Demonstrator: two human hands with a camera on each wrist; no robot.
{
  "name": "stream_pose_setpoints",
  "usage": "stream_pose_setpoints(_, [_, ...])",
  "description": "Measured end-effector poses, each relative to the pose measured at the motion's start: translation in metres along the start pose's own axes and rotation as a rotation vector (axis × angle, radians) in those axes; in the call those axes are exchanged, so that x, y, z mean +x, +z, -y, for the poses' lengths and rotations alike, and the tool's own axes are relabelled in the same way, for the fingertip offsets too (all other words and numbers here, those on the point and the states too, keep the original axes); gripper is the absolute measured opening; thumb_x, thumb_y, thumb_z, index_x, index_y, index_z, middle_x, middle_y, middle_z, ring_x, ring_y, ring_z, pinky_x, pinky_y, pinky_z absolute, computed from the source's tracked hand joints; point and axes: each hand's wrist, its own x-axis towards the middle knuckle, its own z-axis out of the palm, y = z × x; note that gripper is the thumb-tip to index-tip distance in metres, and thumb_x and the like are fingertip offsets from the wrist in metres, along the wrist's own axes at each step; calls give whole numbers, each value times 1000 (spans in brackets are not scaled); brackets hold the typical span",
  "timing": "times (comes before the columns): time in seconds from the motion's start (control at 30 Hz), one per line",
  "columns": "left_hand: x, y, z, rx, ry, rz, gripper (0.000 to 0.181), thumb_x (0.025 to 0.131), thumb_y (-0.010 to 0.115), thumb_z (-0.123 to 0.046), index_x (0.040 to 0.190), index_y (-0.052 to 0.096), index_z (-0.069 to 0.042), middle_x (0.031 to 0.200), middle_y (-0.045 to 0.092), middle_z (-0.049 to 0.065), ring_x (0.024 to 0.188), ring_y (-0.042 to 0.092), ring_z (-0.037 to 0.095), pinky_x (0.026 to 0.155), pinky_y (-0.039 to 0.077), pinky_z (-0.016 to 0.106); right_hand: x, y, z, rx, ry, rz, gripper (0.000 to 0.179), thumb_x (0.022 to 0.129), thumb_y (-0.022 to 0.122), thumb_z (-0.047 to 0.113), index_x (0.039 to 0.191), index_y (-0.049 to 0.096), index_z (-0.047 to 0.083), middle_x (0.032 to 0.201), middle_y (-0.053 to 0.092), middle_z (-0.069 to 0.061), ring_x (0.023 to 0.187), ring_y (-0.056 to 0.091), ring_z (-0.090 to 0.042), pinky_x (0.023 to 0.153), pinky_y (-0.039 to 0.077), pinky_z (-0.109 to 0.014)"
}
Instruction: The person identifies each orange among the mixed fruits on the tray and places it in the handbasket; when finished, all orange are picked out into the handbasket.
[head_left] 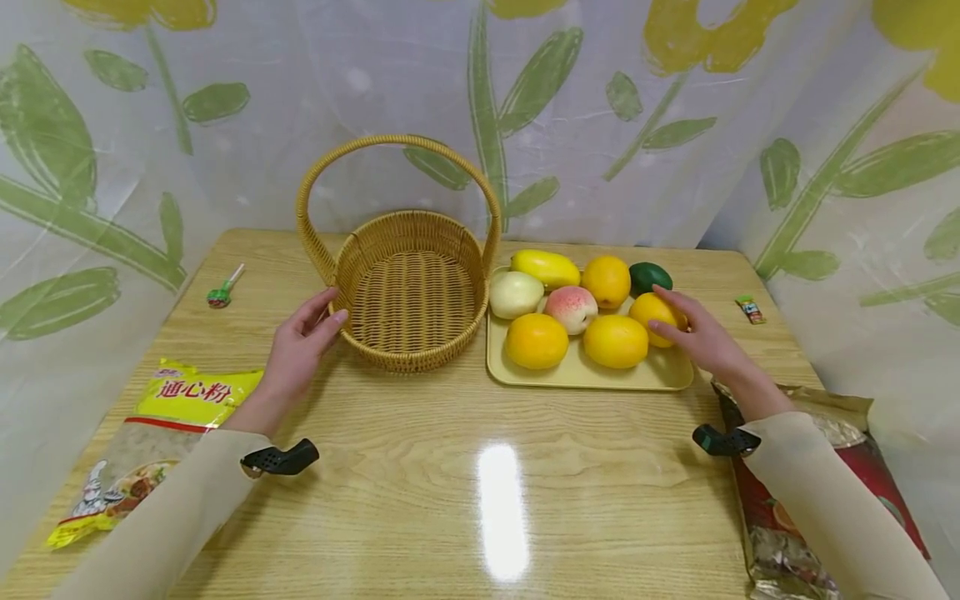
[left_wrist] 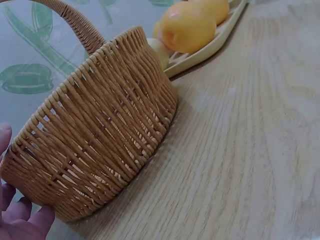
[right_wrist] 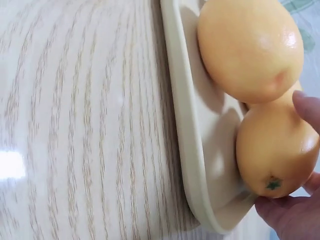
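Observation:
At the side of a round wicker basket (head_left: 408, 360) with a tall handle, my left hand (head_left: 296, 346) holds the rim. Its fingers (left_wrist: 42, 217) lie against the outer weave in the left wrist view. My right hand (head_left: 705, 333) grips an orange (right_wrist: 277, 150) at the right end of a cream tray (head_left: 585, 382); thumb and fingers sit around the fruit, whose green stem mark shows in the right wrist view. Several more fruits share the tray, among them a peach (head_left: 572, 309), a long yellow fruit (head_left: 545, 268) and a dark green one (head_left: 649, 277).
A bag of macaroni (head_left: 161, 433) lies partly under the left forearm. Partly beneath the right forearm is a red and gold bag (head_left: 862, 458). A lollipop (head_left: 220, 296) lies at the far left, a small wrapped candy (head_left: 750, 309) at the far right. Flowered curtain surrounds the table.

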Motion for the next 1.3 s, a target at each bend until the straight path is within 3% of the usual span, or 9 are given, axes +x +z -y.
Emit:
stream_pose_setpoints(0.2, [0, 1, 0, -60, -38, -24, 63, 98, 61, -28, 153, 35, -12, 162, 16, 6, 148, 15, 18, 106, 39, 20, 2, 3, -1, -81, -60, -16, 64, 102, 55, 28, 155, 26, 8, 153, 23, -29, 139, 20, -49, 111, 18, -68])
stream_pose_setpoints(0.57, [-1, 1, 0, -31, -42, -16, 63, 99, 60, -28, 153, 34, -13, 163, 14, 8, 148, 14, 22, 108, 38, 25, 1, 2, 2, -151, -96, 5, 59, 102, 54, 26, 152, 29, 5, 148, 31, -30, 132, 30, -49, 108, 23, -67])
stream_pose_setpoints(0.67, [0, 2, 1, -22, -39, -7, 63, 99, 60, -29, 153, 33, -12, 162, 15, 8, 148, 14, 23, 109, 38, 26, 1, -1, 2, -190, -113, -40, 56, 102, 54, 23, 150, 32, 3, 145, 34, -33, 130, 29, -52, 105, 24, -70])
stream_pose_setpoints(0.8, [0, 3, 2, -23, -42, 3, 64, 98, 60, -31, 153, 33, -12, 163, 14, 7, 148, 14, 23, 108, 39, 26, 0, -4, 6, -188, -157, -166, 55, 102, 54, 18, 150, 34, 1, 136, 36, -38, 121, 29, -55, 92, 33, -65])
stream_pose_setpoints(0.93, [1, 3, 2, -22, -41, 1, 65, 98, 61, -32, 153, 33, -12, 163, 12, 9, 148, 15, 23, 108, 39, 25, 3, -8, 22, -168, -191, -235, 54, 101, 55, 18, 150, 36, 5, 128, 38, -37, 113, 33, -49, 80, 36, -51])
stream_pose_setpoints(1.07, [1, 2, 1, -24, -30, 1, 64, 98, 61, -31, 153, 33, -12, 162, 14, 11, 148, 14, 23, 108, 39, 25, 6, -10, 45, -149, -178, -215, 55, 100, 57, 24, 151, 38, 14, 132, 38, -29, 114, 34, -41, 80, 39, -48])
stream_pose_setpoints(1.3, [3, 2, 1, -32, -30, -7, 62, 99, 60, -26, 153, 33, -10, 162, 17, 9, 147, 15, 23, 106, 41, 23, 19, 1, 86, -26, -135, -104, 57, 101, 56, 29, 153, 34, 21, 149, 35, -18, 123, 39, -35, 102, 37, -53])
